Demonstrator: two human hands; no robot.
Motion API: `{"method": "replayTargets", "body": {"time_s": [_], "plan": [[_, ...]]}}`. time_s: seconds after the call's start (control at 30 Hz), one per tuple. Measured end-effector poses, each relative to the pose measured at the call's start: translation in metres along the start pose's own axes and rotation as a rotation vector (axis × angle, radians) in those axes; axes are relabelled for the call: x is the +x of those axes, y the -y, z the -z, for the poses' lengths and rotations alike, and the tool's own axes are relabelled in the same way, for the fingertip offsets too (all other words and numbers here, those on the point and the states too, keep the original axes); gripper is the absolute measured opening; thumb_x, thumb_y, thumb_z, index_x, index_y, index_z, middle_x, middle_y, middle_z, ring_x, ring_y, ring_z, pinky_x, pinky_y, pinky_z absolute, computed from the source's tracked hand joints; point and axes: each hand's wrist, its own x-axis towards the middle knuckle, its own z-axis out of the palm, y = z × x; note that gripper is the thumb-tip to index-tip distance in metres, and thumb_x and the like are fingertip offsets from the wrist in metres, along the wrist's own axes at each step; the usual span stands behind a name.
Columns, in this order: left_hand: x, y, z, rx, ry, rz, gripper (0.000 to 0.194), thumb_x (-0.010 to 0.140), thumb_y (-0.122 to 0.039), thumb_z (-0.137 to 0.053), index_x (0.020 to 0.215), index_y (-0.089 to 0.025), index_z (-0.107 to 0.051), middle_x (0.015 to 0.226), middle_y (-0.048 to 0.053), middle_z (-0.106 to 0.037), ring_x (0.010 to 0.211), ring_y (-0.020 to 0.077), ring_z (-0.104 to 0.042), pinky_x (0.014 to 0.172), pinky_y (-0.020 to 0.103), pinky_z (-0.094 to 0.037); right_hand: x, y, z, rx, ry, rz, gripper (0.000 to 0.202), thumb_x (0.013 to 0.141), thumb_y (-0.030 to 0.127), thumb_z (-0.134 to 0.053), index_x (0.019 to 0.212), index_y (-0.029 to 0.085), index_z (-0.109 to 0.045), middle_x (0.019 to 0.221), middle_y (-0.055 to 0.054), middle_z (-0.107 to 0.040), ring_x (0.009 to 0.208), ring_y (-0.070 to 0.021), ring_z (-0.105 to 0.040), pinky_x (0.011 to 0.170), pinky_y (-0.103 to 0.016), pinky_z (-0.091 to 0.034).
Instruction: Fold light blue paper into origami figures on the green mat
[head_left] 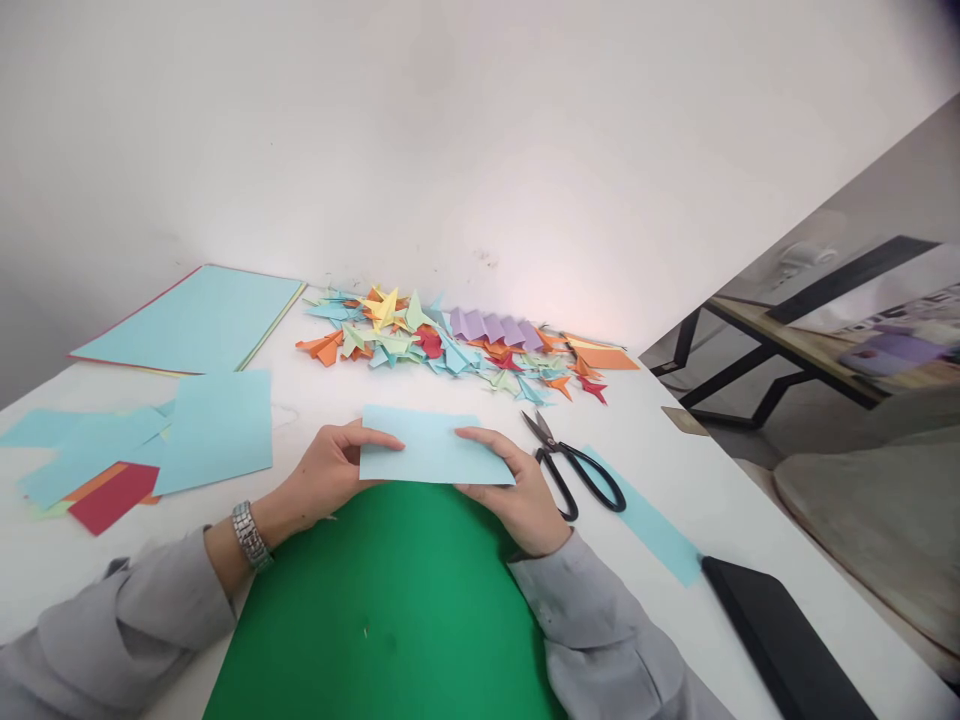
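A smooth green rectangular sheet (390, 600) covers the middle of the white worktop (675, 480) toward its near edge; a flat black slab (780, 640) lies near the right edge. At the green sheet's far end, a plain light blue rectangular paper (420, 445) is held nearly level, wider than deep, with straight edges. Whether it is doubled cannot be told. The left hand (322, 480) pinches its left side and the right hand (525, 500) its right, fingers above, covering part of the surface. Black-handled metal scissors (553, 445) lie just beside the right hand, one handle loop over the end of a narrow light blue strip (656, 530). Toward the left edge, loose blue, red and orange papers (112, 495) overlap. Along the far edge, many-coloured folded paper shapes (457, 352) crowd around a pleated purple paper (491, 328); large blue-topped sheets (195, 315) fill the far left corner.
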Motion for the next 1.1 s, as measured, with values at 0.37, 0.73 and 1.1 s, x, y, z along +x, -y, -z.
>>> {"method": "replayTargets", "body": {"time_s": [0.37, 0.73, 1.1], "plan": [[0.001, 0.003, 0.002, 0.072, -0.057, 0.004, 0.019, 0.063, -0.035, -0.073, 0.076, -0.02, -0.072, 0.089, 0.002, -0.068, 0.083, 0.0184, -0.06, 0.074, 0.03, -0.05, 0.002, -0.011, -0.005, 0.304, -0.104, -0.143, 0.022, 0.057, 0.031, -0.077, 0.077, 0.024, -0.071, 0.105, -0.004, -0.058, 0.095, -0.0208, -0.057, 0.074, -0.032, -0.052], [0.001, 0.005, 0.002, 0.035, 0.02, 0.018, 0.025, 0.057, -0.026, -0.076, 0.081, -0.02, -0.073, 0.094, 0.005, -0.069, 0.086, 0.0221, -0.063, 0.077, 0.034, -0.052, 0.0, -0.011, -0.003, 0.256, -0.01, -0.085, 0.017, 0.059, 0.028, -0.076, 0.074, 0.024, -0.07, 0.094, -0.003, -0.062, 0.092, -0.0215, -0.057, 0.08, -0.034, -0.047], [0.003, 0.005, 0.006, 0.171, 0.036, 0.131, 0.022, 0.064, -0.035, -0.071, 0.079, -0.019, -0.073, 0.082, 0.004, -0.072, 0.076, 0.0207, -0.064, 0.069, 0.031, -0.051, 0.001, -0.007, -0.004, -0.012, -0.012, 0.011, 0.021, 0.059, 0.028, -0.076, 0.08, 0.026, -0.072, 0.087, -0.004, -0.061, 0.084, -0.021, -0.058, 0.077, -0.035, -0.046]]}}
